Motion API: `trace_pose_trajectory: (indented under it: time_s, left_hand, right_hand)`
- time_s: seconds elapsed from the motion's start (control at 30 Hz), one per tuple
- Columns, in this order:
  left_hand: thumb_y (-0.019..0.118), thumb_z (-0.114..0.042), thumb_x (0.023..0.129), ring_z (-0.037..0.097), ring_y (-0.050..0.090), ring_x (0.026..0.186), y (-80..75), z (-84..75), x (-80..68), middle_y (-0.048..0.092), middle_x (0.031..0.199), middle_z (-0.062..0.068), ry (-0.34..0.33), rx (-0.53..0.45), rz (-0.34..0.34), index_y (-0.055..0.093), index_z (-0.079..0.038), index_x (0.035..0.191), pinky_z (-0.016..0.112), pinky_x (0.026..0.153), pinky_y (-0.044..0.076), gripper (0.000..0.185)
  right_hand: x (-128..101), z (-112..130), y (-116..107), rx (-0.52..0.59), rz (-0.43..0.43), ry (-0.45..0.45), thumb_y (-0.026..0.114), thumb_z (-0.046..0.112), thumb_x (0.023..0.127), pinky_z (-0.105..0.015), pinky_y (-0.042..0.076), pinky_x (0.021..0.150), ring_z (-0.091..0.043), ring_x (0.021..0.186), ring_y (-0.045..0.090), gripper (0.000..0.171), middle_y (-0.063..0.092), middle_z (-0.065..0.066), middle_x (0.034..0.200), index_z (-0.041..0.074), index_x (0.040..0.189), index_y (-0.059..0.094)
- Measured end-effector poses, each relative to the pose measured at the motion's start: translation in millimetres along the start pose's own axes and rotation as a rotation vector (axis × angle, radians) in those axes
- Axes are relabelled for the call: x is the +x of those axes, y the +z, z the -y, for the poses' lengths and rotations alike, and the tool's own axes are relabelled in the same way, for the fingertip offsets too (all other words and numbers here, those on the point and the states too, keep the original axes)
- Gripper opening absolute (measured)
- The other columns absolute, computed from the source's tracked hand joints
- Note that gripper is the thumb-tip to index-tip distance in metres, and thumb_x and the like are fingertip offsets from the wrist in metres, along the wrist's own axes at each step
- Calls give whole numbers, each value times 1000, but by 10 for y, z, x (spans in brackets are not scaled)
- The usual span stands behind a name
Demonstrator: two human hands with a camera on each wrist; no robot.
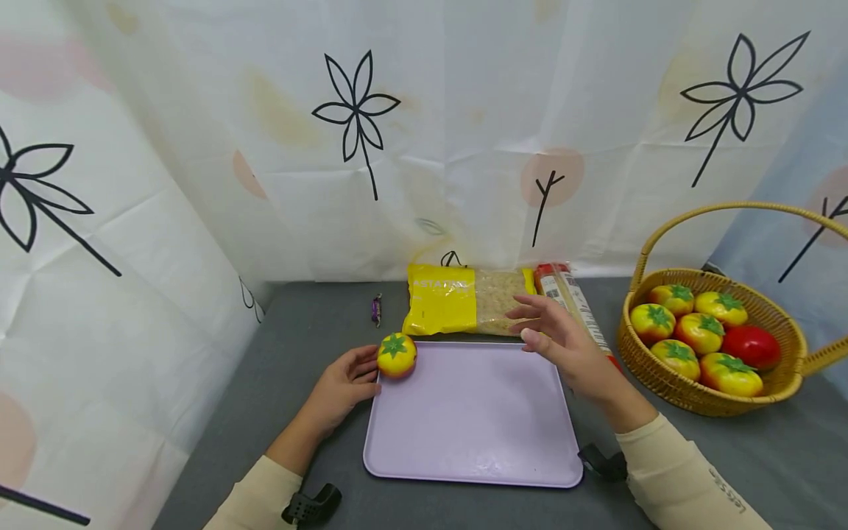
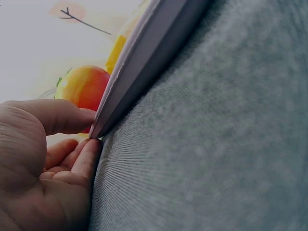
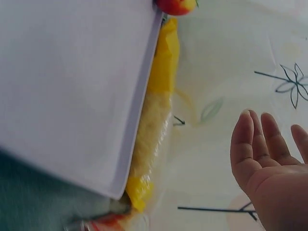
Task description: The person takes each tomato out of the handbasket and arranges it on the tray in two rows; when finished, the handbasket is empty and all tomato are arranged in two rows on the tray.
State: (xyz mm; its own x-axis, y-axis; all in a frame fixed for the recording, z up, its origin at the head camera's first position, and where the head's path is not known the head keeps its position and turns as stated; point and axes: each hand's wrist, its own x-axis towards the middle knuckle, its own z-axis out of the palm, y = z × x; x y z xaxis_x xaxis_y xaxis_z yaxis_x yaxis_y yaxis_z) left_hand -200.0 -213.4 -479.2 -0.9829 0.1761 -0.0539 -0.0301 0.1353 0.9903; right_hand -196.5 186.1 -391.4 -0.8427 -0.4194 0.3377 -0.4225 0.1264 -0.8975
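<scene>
A lilac tray [image 1: 473,419] lies flat on the grey cloth. On its far left corner sits a yellow-and-red tomato [image 1: 396,355] with a green leafy top. At that corner my left hand [image 1: 344,383] pinches the tray's rim [image 2: 122,65] between thumb and fingertips, close beside the tomato [image 2: 89,86]. My right hand [image 1: 559,346] hovers near the tray's far right corner. Its fingers are spread and relaxed, and it holds nothing; the right wrist view also shows this hand [image 3: 269,163] apart from everything.
Behind the tray lies a yellow pasta bag [image 1: 440,298], beside a red-ended packet [image 1: 573,291] of long noodles. A small purple wrapped piece [image 1: 376,310] lies to their left. At the right, a wicker basket [image 1: 636,368] with a tall handle holds several tomatoes [image 1: 698,333]. A patterned curtain [image 1: 464,110] hangs behind.
</scene>
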Motion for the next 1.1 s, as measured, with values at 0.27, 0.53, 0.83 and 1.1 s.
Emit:
trace_pose_trajectory:
  time_s: [0.27,0.53,0.83,1.1]
  left_hand:
    - [77,11,92,38,53,143,11,-29,4,49,159,24,-2,10,3,46,6,158,38,111,49,73]
    - [77,10,92,38,53,143,-4,-37,28,49,160,24,10,8,9,46,6,158,38,112,49,73]
    - [75,10,93,39,53,144,2,-25,-9,47,161,25,3,11,8,44,7,159,38,112,48,73]
    - [76,10,93,38,53,144,6,-19,-26,47,162,24,0,15,5,45,6,159,37,111,49,73]
  right_hand:
    - [-156,71,-377,60,-86,-64,48,10,114,-31,58,97,-26,128,61,50,55,-20,147,13,164,43]
    - [-254,97,-626,157,-162,-59,45,16,116,-29,55,101,-29,133,56,51,53,-17,150,10,166,39]
    - [-360,122,-903,232,-266,-46,42,17,116,-30,54,102,-32,135,50,50,50,-17,153,14,166,39]
    - [-505,93,-1217,318,-346,-98,39,17,116,-31,52,103,-31,134,53,50,54,-16,151,8,166,37]
